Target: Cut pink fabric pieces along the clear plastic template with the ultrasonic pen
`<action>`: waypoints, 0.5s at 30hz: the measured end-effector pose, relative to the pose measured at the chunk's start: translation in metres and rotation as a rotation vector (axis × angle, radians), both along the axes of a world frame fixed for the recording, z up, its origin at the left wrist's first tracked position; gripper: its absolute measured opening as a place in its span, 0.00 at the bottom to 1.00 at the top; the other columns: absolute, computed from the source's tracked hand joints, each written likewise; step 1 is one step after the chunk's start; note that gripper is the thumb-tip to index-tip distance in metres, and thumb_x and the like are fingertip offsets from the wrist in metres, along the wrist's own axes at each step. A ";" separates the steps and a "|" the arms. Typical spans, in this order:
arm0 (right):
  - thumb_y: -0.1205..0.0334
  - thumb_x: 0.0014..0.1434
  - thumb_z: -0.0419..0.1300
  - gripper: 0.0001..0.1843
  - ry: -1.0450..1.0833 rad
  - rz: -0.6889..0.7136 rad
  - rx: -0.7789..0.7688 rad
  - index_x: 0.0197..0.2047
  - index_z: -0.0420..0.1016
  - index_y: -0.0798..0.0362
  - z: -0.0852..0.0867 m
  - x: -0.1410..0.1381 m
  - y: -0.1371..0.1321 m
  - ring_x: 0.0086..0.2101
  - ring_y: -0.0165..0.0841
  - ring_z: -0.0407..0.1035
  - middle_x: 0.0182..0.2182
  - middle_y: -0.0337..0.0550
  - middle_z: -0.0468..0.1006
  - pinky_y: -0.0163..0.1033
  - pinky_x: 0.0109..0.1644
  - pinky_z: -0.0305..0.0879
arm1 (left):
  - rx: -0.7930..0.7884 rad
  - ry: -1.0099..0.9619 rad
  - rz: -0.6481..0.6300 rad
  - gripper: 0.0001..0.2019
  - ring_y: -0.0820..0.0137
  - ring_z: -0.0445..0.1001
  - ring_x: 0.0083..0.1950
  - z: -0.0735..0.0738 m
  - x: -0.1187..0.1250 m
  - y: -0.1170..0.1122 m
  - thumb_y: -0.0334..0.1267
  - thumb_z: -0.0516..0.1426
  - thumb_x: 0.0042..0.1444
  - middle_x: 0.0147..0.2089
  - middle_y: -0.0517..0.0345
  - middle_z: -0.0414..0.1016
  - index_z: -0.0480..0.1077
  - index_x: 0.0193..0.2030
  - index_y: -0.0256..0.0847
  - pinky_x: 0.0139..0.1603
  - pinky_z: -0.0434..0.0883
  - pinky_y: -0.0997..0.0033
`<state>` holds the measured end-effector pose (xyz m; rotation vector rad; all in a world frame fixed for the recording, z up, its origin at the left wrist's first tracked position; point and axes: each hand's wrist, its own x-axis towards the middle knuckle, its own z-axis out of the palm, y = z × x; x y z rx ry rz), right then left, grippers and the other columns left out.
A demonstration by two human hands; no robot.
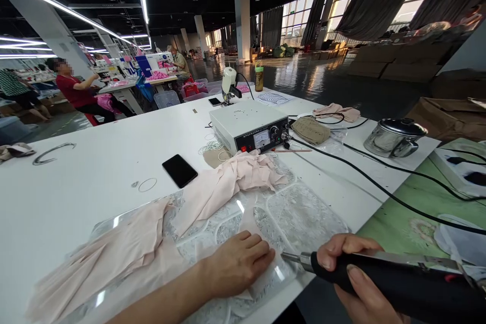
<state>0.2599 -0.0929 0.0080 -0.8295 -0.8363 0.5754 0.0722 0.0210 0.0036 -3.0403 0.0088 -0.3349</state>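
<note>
My left hand (237,262) lies flat, fingers together, pressing a pale pink fabric piece (248,223) onto a clear glass plate (304,217) near the table's front edge. My right hand (355,278) is wrapped round a black handheld tool (398,286), whose metal tip (294,258) points left and sits just beside my left fingertips. More pink fabric pieces are piled at the left (114,253) and in the middle (239,177). A black cable (379,190) runs from the tool's side toward a white control box (248,125).
A black phone (179,170) lies on the white table (94,177). Behind the box stand a small white machine (229,83) and a bottle (258,77). A steel pot (395,136) sits at right. People work at tables far left (76,92).
</note>
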 end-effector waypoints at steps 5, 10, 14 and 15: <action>0.60 0.58 0.61 0.05 -0.024 0.006 -0.012 0.35 0.68 0.49 0.001 0.003 -0.001 0.25 0.30 0.69 0.27 0.40 0.70 0.37 0.29 0.73 | -0.003 0.006 0.000 0.10 0.67 0.67 0.36 -0.001 -0.003 0.000 0.27 0.47 0.67 0.39 0.49 0.69 0.65 0.50 0.28 0.36 0.65 0.67; 0.58 0.57 0.63 0.07 -0.029 0.001 -0.040 0.34 0.68 0.50 -0.001 0.005 -0.002 0.25 0.31 0.69 0.26 0.40 0.70 0.38 0.28 0.73 | -0.010 0.005 0.016 0.11 0.67 0.67 0.36 -0.003 -0.005 -0.001 0.28 0.47 0.66 0.39 0.49 0.69 0.65 0.52 0.28 0.37 0.64 0.67; 0.57 0.56 0.63 0.08 -0.006 -0.014 -0.059 0.34 0.69 0.50 0.000 0.005 -0.002 0.25 0.31 0.69 0.26 0.39 0.70 0.37 0.29 0.74 | -0.016 0.013 0.035 0.11 0.66 0.67 0.37 -0.004 -0.005 -0.002 0.29 0.48 0.66 0.40 0.49 0.68 0.64 0.52 0.28 0.37 0.64 0.66; 0.57 0.56 0.63 0.08 -0.006 -0.015 -0.062 0.34 0.69 0.50 0.000 0.005 -0.002 0.24 0.31 0.69 0.26 0.39 0.70 0.37 0.29 0.74 | -0.017 0.014 0.038 0.11 0.66 0.67 0.37 -0.004 -0.005 -0.003 0.29 0.49 0.66 0.40 0.49 0.68 0.64 0.52 0.28 0.37 0.64 0.66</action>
